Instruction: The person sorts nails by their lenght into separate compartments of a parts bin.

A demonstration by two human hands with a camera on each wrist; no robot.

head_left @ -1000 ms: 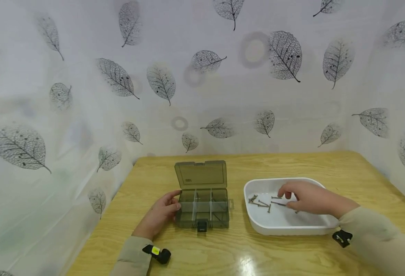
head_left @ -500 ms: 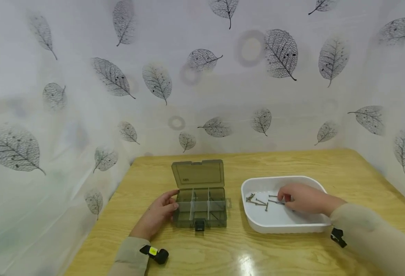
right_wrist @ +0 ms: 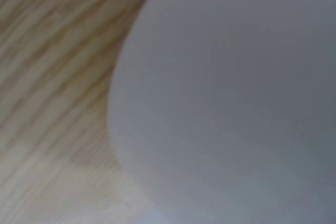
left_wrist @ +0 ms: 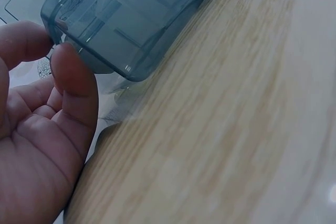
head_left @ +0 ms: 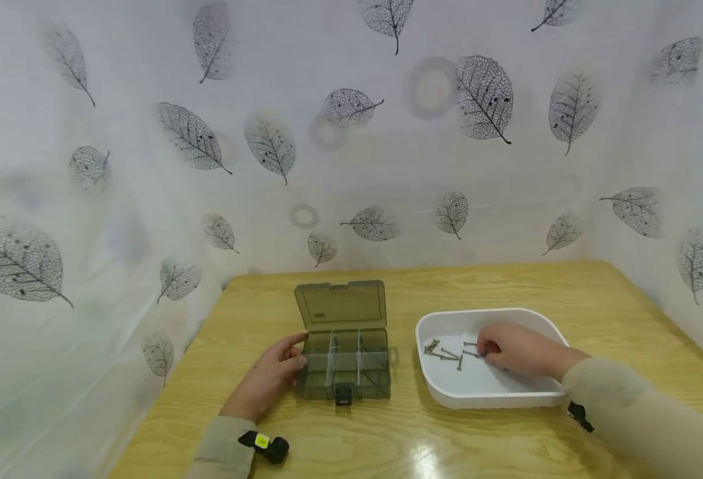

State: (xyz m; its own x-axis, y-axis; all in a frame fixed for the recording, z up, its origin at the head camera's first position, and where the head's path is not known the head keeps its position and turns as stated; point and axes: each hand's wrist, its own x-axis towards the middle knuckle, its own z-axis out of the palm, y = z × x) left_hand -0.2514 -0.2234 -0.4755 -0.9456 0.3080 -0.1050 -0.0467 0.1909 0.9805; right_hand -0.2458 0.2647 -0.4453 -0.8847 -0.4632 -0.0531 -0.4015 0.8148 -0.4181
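Note:
My left hand (head_left: 265, 379) grips the left side of a smoky see-through compartment box (head_left: 318, 388), whose hinged lid (head_left: 344, 306) stands raised at the back. In the left wrist view the thumb and index finger pinch the corner of the box (left_wrist: 131, 30). Thin dark pieces show through its compartments. Inside the white tray (head_left: 477, 388), my right hand (head_left: 521, 351) reaches down with curled fingers and pinches at a screw (head_left: 474, 355), its far end covered by the fingers. Several other screws (head_left: 445, 356) lie at the tray's left side. The right wrist view holds only the tray's blurred outer wall (right_wrist: 220, 98).
Box and tray stand side by side on a wood-grain table (head_left: 381, 439), with a strip of tabletop between them. A pale curtain with leaf prints (head_left: 351, 159) encloses the table at the back and sides. A black strap device (head_left: 265, 446) sits on the left wrist.
My right hand has lowered into the tray and its fingers have closed in over the screws. My left hand stays on the box. The head view has shifted slightly.

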